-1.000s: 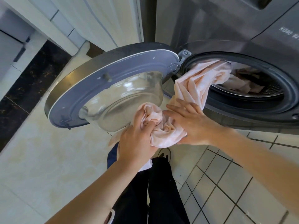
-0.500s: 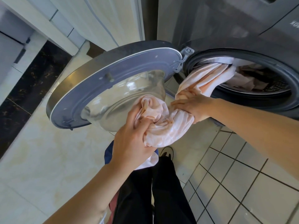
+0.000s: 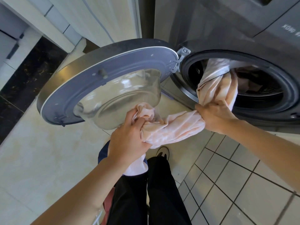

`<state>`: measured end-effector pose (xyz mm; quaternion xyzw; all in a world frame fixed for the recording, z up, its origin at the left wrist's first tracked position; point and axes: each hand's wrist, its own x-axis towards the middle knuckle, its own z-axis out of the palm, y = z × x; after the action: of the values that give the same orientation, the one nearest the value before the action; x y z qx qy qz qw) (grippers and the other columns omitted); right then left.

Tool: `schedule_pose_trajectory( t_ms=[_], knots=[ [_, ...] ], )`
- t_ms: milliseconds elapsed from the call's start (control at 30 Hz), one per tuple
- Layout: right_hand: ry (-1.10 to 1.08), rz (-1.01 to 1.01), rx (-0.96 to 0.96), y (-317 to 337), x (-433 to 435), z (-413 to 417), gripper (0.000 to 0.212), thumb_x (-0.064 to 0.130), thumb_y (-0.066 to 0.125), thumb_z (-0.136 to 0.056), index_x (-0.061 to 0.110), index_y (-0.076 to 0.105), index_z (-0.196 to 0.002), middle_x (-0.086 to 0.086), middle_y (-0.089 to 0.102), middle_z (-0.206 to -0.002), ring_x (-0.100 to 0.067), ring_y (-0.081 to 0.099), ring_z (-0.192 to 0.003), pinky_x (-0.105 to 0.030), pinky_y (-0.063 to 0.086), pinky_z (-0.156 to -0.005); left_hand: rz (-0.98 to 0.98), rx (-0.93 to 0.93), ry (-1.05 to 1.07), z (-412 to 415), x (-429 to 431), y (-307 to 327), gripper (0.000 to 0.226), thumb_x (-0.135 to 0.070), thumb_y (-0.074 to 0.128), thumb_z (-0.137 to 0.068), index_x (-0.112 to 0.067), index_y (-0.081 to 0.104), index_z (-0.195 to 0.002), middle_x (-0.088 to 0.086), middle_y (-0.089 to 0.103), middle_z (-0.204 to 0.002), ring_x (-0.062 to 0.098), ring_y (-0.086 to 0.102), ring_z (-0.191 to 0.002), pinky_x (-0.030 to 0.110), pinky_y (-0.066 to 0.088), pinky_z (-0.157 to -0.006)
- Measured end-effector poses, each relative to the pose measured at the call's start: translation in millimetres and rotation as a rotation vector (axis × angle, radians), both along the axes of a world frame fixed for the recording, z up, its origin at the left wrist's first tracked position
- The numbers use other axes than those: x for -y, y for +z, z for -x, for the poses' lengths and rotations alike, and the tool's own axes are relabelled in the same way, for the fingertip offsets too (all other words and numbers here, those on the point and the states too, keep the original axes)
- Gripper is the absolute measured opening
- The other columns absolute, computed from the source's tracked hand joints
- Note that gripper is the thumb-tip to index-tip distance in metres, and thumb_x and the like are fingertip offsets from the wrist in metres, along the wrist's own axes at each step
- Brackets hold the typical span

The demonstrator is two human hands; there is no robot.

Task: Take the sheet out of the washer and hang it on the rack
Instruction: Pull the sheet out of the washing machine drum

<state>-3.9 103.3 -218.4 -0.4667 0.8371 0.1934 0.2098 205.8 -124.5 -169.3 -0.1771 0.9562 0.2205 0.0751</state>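
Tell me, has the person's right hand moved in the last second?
Yes. The right hand, gripping the sheet, has shifted away from the left hand toward the lower rim of the washer opening.

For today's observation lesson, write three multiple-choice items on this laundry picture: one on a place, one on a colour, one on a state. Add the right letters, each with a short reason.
1. Where does the far end of the sheet lie?
A. on the floor
B. over a rack
C. inside the washer

2. What colour is the sheet?
A. dark blue
B. pale pink
C. green

3. What are the hands doing?
A. both grip the sheet
B. only one grips it
C. both hang free

Answers:
1 C: the cloth runs from the right hand up through the round opening into the drum.
2 B: the bunched cloth is a light peachy pink throughout.
3 A: the left hand and the right hand each have fingers curled round the cloth.
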Motion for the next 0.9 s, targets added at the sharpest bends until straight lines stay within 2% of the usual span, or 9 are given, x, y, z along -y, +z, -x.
schedule_pose_trajectory(
  t_ms=[100,233,300,367,533,633,767,833,900],
  knots=[
    [-0.097,-0.020,-0.008,14,-7,-18,0.042,0.029,0.058,-0.079,0.020,0.037,-0.115,-0.001,0.063,-0.088,-0.026,0.058,-0.090,-0.037,0.045,-0.079,0.078,0.150,0.009,1,-5,-7,0.046,-0.043,0.074,-0.062,-0.025,0.061,-0.103,-0.002,0.039,-0.138,0.024,0.059,-0.058,0.027,0.040,-0.049],
    [-0.326,0.109,0.322,35,-7,-38,0.056,0.025,0.060,-0.074,0.024,0.027,-0.118,0.002,0.054,-0.107,-0.025,0.043,-0.112,-0.044,0.036,-0.094,0.128,0.365,0.037,3,-10,-20,0.055,-0.042,0.070,-0.068,-0.027,0.054,-0.119,-0.001,0.028,-0.139,0.021,0.045,-0.060,0.029,0.036,-0.055],
    [-0.415,0.239,0.478,50,-5,-48,0.062,0.023,0.061,-0.071,0.029,0.024,-0.120,0.007,0.045,-0.107,-0.019,0.036,-0.111,-0.042,0.029,-0.100,0.122,0.445,0.079,6,-11,-25,0.057,-0.040,0.069,-0.071,-0.028,0.049,-0.124,0.001,0.028,-0.137,0.024,0.043,-0.063,0.031,0.036,-0.057],
    [-0.442,0.351,0.534,66,0,-58,0.059,0.023,0.061,-0.071,0.032,0.026,-0.119,0.011,0.041,-0.100,-0.012,0.033,-0.100,-0.039,0.028,-0.099,0.099,0.499,0.116,8,-11,-27,0.059,-0.042,0.069,-0.073,-0.027,0.047,-0.126,0.003,0.028,-0.134,0.027,0.045,-0.066,0.032,0.037,-0.060],
    [-0.372,0.475,0.405,86,17,-81,0.046,0.022,0.064,-0.073,0.020,0.044,-0.114,0.004,0.059,-0.087,-0.023,0.055,-0.091,-0.040,0.042,-0.087,0.011,0.522,0.190,15,-7,-28,0.068,-0.046,0.072,-0.071,-0.031,0.044,-0.132,0.003,0.029,-0.132,0.030,0.052,-0.074,0.032,0.040,-0.066],
    [-0.400,0.550,0.355,87,28,-93,0.042,0.016,0.067,-0.070,0.014,0.054,-0.110,0.000,0.063,-0.084,-0.026,0.058,-0.088,-0.040,0.043,-0.083,-0.082,0.510,0.254,20,-4,-24,0.079,-0.052,0.077,-0.066,-0.037,0.041,-0.135,0.000,0.030,-0.134,0.034,0.061,-0.090,0.032,0.041,-0.069],
    [-0.426,0.632,0.289,82,40,-106,0.049,0.013,0.077,-0.064,0.009,0.060,-0.109,-0.003,0.065,-0.085,-0.031,0.060,-0.088,-0.043,0.046,-0.082,-0.267,0.471,0.339,28,-6,-15,0.080,-0.053,0.070,-0.061,-0.041,0.038,-0.134,-0.003,0.025,-0.136,0.030,0.059,-0.097,0.033,0.043,-0.075],
    [-0.416,0.648,0.261,79,45,-111,0.049,0.011,0.081,-0.061,0.009,0.061,-0.106,-0.002,0.063,-0.083,-0.031,0.060,-0.086,-0.044,0.048,-0.080,-0.373,0.473,0.379,31,-11,-11,0.087,-0.053,0.064,-0.059,-0.039,0.032,-0.138,-0.013,0.017,-0.136,0.029,0.057,-0.100,0.034,0.043,-0.079],
    [-0.411,0.671,0.253,77,47,-114,0.050,0.008,0.082,-0.058,0.009,0.060,-0.103,-0.002,0.062,-0.085,-0.030,0.059,-0.085,-0.045,0.048,-0.079,-0.495,0.453,0.429,33,-14,-7,0.091,-0.055,0.058,-0.054,-0.040,0.030,-0.140,-0.026,0.017,-0.116,0.027,0.055,-0.105,0.039,0.047,-0.088]
  ],
)
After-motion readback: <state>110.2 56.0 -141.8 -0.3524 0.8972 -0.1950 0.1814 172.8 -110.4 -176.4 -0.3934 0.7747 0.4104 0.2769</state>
